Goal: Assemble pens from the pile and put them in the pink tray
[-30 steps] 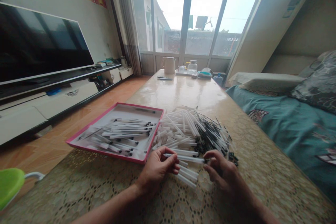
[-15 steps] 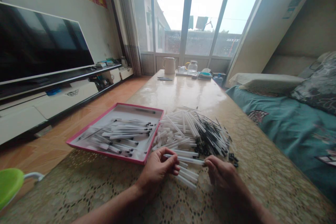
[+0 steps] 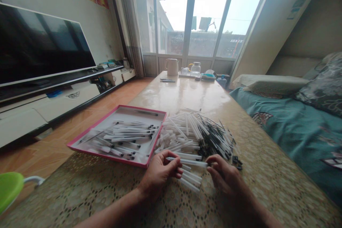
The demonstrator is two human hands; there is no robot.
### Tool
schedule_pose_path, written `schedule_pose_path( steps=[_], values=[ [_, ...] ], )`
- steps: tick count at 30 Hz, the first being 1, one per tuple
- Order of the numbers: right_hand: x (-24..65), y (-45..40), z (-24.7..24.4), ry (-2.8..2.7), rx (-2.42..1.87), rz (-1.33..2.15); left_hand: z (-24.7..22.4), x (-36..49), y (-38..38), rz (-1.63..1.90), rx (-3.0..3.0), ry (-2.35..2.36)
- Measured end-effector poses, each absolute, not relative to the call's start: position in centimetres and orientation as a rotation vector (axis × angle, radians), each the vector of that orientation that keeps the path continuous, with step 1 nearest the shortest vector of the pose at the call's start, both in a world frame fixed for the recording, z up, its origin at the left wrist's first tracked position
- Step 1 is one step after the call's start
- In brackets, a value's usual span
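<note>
My left hand (image 3: 160,172) pinches one end of a long, translucent white pen barrel (image 3: 187,162). The barrel's other end reaches the fingertips of my right hand (image 3: 223,175), which appear to grip it. Just beyond my hands lies a loose heap of white pen barrels (image 3: 181,133), with thin black pen refills (image 3: 215,139) tangled along its right side. Several more barrels lie under and near my hands. To my left, a shallow box lid with a pink rim (image 3: 107,157) holds a row of assembled black-tipped pens (image 3: 128,136).
The heap and lid rest on a long glossy table, with a lace cloth (image 3: 80,194) on its near part. A white jug (image 3: 172,67) and glass kettle (image 3: 195,68) stand at the far end. A bed (image 3: 294,139) runs along the right; a television (image 3: 40,46) stands left.
My right hand has shifted slightly lower and closer to the barrel's end. My left hand and the barrel it pinches have barely moved. The heap looks unchanged.
</note>
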State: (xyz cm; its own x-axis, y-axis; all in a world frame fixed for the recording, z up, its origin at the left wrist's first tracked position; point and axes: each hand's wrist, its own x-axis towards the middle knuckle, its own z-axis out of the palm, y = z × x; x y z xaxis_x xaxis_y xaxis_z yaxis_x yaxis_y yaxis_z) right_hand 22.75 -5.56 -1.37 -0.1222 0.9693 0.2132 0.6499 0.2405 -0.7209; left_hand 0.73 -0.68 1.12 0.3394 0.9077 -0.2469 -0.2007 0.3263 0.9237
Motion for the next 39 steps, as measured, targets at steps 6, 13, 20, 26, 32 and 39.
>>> schedule_pose_path(
  steps=[6, 13, 20, 26, 32, 39],
  values=[
    [22.6, -5.6, -1.3, -1.822, -1.516, 0.631, 1.3, 0.8, -0.7, 0.886, 0.938, 0.921],
    [22.5, -5.6, -1.3, -1.829, -1.470, 0.604, 1.0, 0.6, -0.6, 0.874, 0.954, 0.914],
    [22.7, -5.7, -1.1, -1.765, -1.461, 0.640, 1.0, 0.7, -0.6, 0.894, 0.943, 0.911],
    [23.5, -5.6, -0.2, -1.642, -1.542, 0.530, 1.0, 0.7, -0.6, 0.909, 0.895, 0.921],
    [24.0, -5.2, -0.5, -1.502, -1.484, 0.524, 1.0, 0.7, -0.6, 0.896, 0.884, 0.935],
    [22.7, -5.5, -0.7, -1.481, -1.379, 0.861, 1.5, 0.8, -1.0, 0.962, 1.034, 0.915]
  ],
)
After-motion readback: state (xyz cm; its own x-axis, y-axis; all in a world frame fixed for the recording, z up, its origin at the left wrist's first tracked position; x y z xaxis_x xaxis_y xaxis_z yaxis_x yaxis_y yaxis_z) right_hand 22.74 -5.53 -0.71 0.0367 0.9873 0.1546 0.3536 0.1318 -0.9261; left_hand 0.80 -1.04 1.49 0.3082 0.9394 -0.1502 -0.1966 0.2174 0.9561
